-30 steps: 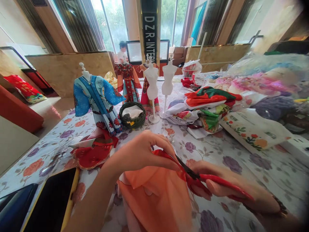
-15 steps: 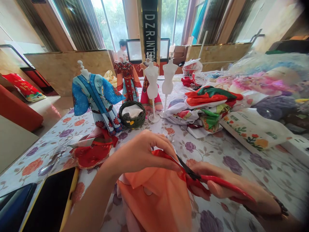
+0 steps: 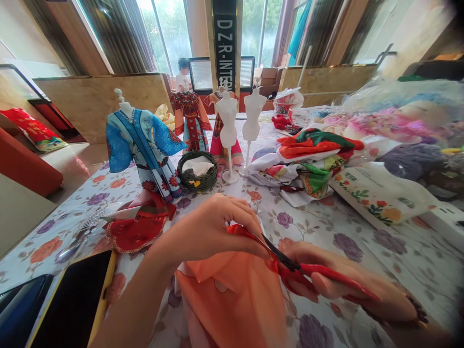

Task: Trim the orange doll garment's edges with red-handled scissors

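My left hand [image 3: 221, 224] pinches the red edge of an orange cloth [image 3: 239, 299], which hangs and spreads below it over the table. My right hand [image 3: 329, 275] is closed round the red handles of a pair of scissors [image 3: 290, 263]. The dark blades lie along the cloth's red edge, close to my left fingertips. How far the blades are apart I cannot tell. Left of the cloth lies a dark red piece of clothing [image 3: 136, 232] with a trimmed border.
A blue-robed doll form [image 3: 139, 140], a dark woven basket [image 3: 196, 171] and white mannequins [image 3: 228, 121] stand behind my hands. Folded fabrics [image 3: 308, 159] and a printed packet [image 3: 380, 195] lie to the right. A yellow-cased phone [image 3: 76, 299] is at the front left. A person [image 3: 183, 79] sits far back.
The scissors have shifted slightly to the left along the cloth's red edge, toward my left fingers. My left hand keeps its pinch, and the rest of the table looks the same.
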### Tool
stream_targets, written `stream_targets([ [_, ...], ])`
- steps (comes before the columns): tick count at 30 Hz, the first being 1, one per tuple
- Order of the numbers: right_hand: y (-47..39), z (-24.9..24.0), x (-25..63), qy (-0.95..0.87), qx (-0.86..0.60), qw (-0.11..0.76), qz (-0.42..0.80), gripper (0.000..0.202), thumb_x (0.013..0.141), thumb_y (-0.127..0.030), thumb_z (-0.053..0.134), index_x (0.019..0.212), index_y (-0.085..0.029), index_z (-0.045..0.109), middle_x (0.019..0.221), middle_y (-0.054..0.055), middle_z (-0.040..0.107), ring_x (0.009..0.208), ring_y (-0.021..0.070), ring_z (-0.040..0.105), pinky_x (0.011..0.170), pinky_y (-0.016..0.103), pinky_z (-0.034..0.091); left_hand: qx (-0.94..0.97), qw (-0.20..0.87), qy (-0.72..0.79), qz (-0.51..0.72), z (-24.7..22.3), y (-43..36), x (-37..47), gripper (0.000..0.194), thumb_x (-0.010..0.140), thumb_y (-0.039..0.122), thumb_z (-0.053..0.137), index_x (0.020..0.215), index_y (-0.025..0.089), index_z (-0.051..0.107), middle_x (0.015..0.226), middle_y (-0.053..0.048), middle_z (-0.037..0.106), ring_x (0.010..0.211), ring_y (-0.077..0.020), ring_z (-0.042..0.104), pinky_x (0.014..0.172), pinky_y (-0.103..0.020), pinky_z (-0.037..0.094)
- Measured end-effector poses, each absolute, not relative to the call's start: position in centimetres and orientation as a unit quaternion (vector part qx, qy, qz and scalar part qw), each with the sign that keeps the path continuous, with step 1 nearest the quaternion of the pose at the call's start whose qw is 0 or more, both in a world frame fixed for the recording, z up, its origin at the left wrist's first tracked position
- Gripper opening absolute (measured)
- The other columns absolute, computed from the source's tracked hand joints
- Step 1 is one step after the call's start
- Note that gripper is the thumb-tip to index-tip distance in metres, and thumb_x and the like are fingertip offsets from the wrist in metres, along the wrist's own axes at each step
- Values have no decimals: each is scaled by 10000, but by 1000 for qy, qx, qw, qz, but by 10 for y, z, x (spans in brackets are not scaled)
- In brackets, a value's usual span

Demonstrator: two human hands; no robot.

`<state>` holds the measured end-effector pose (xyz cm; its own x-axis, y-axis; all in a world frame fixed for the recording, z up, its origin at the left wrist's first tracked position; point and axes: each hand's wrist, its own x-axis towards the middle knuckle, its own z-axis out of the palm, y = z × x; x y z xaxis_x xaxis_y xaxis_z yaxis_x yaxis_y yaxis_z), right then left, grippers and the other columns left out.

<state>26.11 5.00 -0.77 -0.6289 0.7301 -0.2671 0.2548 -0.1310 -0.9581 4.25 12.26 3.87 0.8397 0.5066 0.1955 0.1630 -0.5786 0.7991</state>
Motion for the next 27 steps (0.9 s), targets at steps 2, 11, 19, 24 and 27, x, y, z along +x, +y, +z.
stream_targets([
  [2, 50, -10, 262, -637, -389, 190, 638, 662, 729, -828, 413, 816, -184, 542, 638, -37, 318, 558, 119, 321, 472, 256, 260, 865, 415, 193, 205, 39, 123, 42, 99, 772, 235, 711, 740, 144, 731, 720, -20, 693, 700, -103, 558, 678, -223, 464],
  [11, 50, -18, 263, -635, -379, 182, 648, 619, 769, -789, 413, 744, -179, 515, 654, -30, 326, 568, 112, 292, 519, 281, 273, 874, 395, 190, 210, 39, 122, 42, 104, 769, 218, 712, 735, 120, 728, 709, -26, 695, 709, -106, 552, 691, -219, 459],
  [19, 52, -9, 258, -629, -380, 174, 656, 640, 726, -822, 429, 604, -194, 425, 620, -35, 293, 570, 112, 301, 528, 280, 285, 874, 392, 193, 211, 40, 122, 41, 95, 771, 222, 710, 731, 137, 728, 706, -21, 696, 699, -107, 548, 686, -221, 456],
  [24, 51, -8, 258, -651, -364, 192, 638, 626, 774, -796, 395, 632, -188, 448, 636, -32, 301, 585, 116, 309, 537, 277, 299, 872, 399, 184, 214, 38, 124, 41, 88, 764, 201, 714, 735, 118, 725, 708, -24, 690, 700, -99, 553, 682, -200, 457],
  [27, 50, -9, 259, -666, -346, 203, 630, 621, 812, -771, 361, 651, -181, 470, 637, -33, 300, 576, 113, 308, 531, 273, 287, 872, 402, 186, 210, 38, 125, 42, 95, 765, 194, 712, 750, 102, 726, 728, -34, 690, 711, -95, 557, 677, -186, 459],
])
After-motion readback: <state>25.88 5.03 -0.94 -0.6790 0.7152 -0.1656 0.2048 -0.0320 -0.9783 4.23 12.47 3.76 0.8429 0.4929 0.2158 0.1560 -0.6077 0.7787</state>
